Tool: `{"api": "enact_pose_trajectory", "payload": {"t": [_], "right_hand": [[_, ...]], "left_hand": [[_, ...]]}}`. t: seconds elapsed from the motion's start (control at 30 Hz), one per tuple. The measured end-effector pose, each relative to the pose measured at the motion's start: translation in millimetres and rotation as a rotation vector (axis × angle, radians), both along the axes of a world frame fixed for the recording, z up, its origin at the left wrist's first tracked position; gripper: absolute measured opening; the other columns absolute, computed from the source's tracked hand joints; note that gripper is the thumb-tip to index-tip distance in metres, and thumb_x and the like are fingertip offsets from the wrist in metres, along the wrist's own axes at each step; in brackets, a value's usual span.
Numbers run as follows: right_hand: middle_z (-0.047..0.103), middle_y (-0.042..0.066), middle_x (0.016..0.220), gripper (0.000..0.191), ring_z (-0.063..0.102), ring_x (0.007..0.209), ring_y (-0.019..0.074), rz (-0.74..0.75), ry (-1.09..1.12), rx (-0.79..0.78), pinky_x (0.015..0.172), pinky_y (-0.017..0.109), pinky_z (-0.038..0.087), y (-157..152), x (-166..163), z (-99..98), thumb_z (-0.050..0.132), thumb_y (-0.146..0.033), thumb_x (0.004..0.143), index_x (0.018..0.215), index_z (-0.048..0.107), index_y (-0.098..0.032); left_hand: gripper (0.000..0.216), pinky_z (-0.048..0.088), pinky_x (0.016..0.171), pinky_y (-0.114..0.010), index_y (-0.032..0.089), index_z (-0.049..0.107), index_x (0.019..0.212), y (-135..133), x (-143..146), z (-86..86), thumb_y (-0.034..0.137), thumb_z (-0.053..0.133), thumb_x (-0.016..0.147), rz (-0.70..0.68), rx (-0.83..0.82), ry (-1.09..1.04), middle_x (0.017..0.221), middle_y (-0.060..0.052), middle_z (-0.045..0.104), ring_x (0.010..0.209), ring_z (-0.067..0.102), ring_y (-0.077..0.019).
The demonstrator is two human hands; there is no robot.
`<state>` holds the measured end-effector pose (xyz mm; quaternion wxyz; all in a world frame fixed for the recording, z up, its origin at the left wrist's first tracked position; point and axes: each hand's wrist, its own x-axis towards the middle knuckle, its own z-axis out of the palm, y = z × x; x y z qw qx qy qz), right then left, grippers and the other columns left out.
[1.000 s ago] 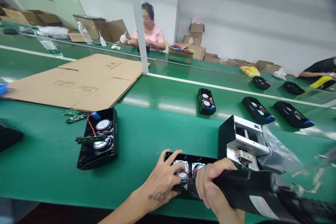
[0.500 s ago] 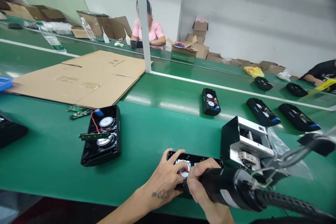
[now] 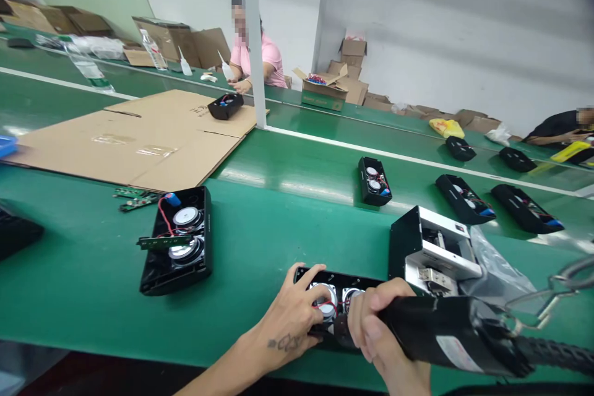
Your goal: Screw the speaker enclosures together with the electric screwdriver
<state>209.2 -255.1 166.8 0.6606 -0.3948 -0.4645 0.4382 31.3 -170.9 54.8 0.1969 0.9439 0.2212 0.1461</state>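
My left hand (image 3: 291, 312) grips a black speaker housing (image 3: 341, 278) on the green bench, its fingers spread over the near and far walls. Inside that housing sit two round speakers (image 3: 351, 298) with red wires. My right hand (image 3: 381, 322) is wrapped around a black electric screwdriver (image 3: 445, 331), which lies nearly level with its cable running off to the right. The screwdriver's nose points into the housing beside my left fingers; its bit is hidden. Left of my hands stands another open speaker housing (image 3: 204, 260), with a green circuit board (image 3: 162, 242) resting across it.
A screw feeder machine (image 3: 445, 247) stands right of my hands, beside a clear plastic bag (image 3: 496, 266). Flat cardboard (image 3: 139, 130) covers the back left. More speaker housings (image 3: 375, 180) sit on the belt. A co-worker in pink (image 3: 271, 62) sits across, behind a white post (image 3: 253, 43).
My right hand and the screwdriver have shifted right, uncovering the second speaker. The left hand has stayed put. Across the bench, a housing now rests on the cardboard near the co-worker's hands.
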Motion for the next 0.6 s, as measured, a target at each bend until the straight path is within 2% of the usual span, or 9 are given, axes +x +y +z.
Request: {"api": "enact_pose_trajectory", "payload": {"t": [0.17,0.27,0.33,0.4,0.5,0.6], "right_hand": [[0.043,-0.011,0.065,0.015,0.036,0.055,0.0097,-0.028,0.085,-0.009,0.054,0.024,0.027,-5,-7,11.4,0.069,-0.040,0.112,0.107,0.058,-0.031],[0.046,-0.010,0.062,0.013,0.041,0.054,0.0100,-0.100,0.037,0.061,0.055,0.025,0.033,-7,10,16.6,0.068,-0.039,0.111,0.107,0.059,-0.030],[0.049,-0.010,0.060,0.012,0.046,0.052,0.0103,-0.229,-0.010,0.150,0.055,0.025,0.040,-7,37,24.0,0.072,-0.033,0.108,0.103,0.061,-0.029],[0.052,-0.009,0.059,0.016,0.049,0.050,0.0107,-0.441,-0.050,0.217,0.054,0.027,0.046,-4,72,33.6,0.079,-0.026,0.100,0.098,0.063,-0.026],[0.057,-0.009,0.058,0.027,0.052,0.050,0.0123,-0.781,-0.121,0.255,0.054,0.029,0.048,6,122,42.2,0.091,-0.021,0.086,0.095,0.066,-0.024],[0.057,-0.010,0.055,0.033,0.053,0.047,0.0123,-0.912,-0.159,0.247,0.052,0.030,0.047,18,153,34.9,0.096,-0.029,0.081,0.094,0.067,-0.022]], "left_hand": [[0.031,0.014,0.132,-0.070,0.029,0.080,0.100,1,1,-9.5,0.039,0.102,0.081,0.009,-0.009,-0.025,0.134,0.002,0.075,0.163,0.039,-0.0436],[0.032,0.015,0.132,-0.067,0.026,0.078,0.090,1,1,-10.8,0.039,0.105,0.078,0.019,0.012,-0.054,0.130,0.002,0.076,0.162,0.042,-0.0427],[0.034,0.016,0.131,-0.065,0.025,0.077,0.086,2,0,-11.3,0.039,0.106,0.076,0.022,0.026,-0.071,0.128,0.002,0.076,0.160,0.045,-0.0425],[0.036,0.017,0.129,-0.063,0.026,0.076,0.086,4,0,-13.0,0.041,0.106,0.074,0.015,0.043,-0.089,0.127,0.002,0.076,0.158,0.046,-0.0430],[0.040,0.016,0.127,-0.061,0.026,0.075,0.086,8,0,-17.5,0.044,0.107,0.070,0.007,0.079,-0.135,0.125,0.004,0.076,0.156,0.048,-0.0434],[0.041,0.011,0.128,-0.056,0.028,0.076,0.085,11,1,-21.2,0.044,0.109,0.068,0.019,0.106,-0.174,0.120,0.006,0.076,0.155,0.048,-0.0410]]}}
